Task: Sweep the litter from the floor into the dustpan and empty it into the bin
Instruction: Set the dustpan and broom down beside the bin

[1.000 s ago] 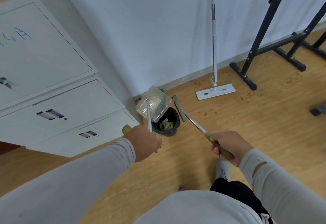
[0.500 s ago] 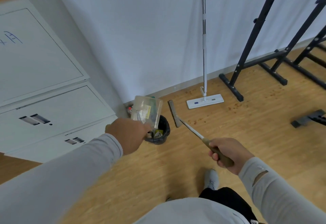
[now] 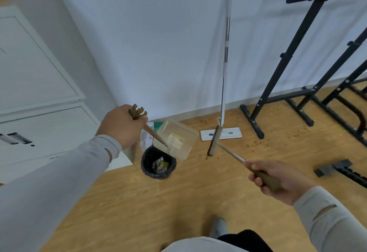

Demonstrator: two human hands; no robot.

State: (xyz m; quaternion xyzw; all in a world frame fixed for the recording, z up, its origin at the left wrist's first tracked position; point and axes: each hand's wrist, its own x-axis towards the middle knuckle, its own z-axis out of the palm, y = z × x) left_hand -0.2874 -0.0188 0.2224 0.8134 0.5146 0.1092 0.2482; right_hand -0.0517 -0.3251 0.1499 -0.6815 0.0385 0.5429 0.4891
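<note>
My left hand [image 3: 123, 125] grips the brown handle of a clear plastic dustpan [image 3: 175, 139], which hangs tilted just above and behind the small black bin [image 3: 158, 164]. Crumpled wrappers lie inside the bin. My right hand [image 3: 278, 178] holds the brown grip of a broom [image 3: 215, 142]; its narrow head stands on the wooden floor to the right of the bin. Small brown specks of litter [image 3: 256, 143] are scattered on the floor near the broom head and further right.
A grey filing cabinet [image 3: 39, 113] stands at the left, close to the bin. A flat white mop [image 3: 221, 133] leans against the wall behind the broom. Black metal rack legs [image 3: 278, 101] spread over the floor at the right. My shoe [image 3: 217, 228] shows at the bottom.
My left hand has lifted and swung the dustpan from over the bin's left side to its upper right, the handle end now showing. The broom head has shifted right, toward the mop.
</note>
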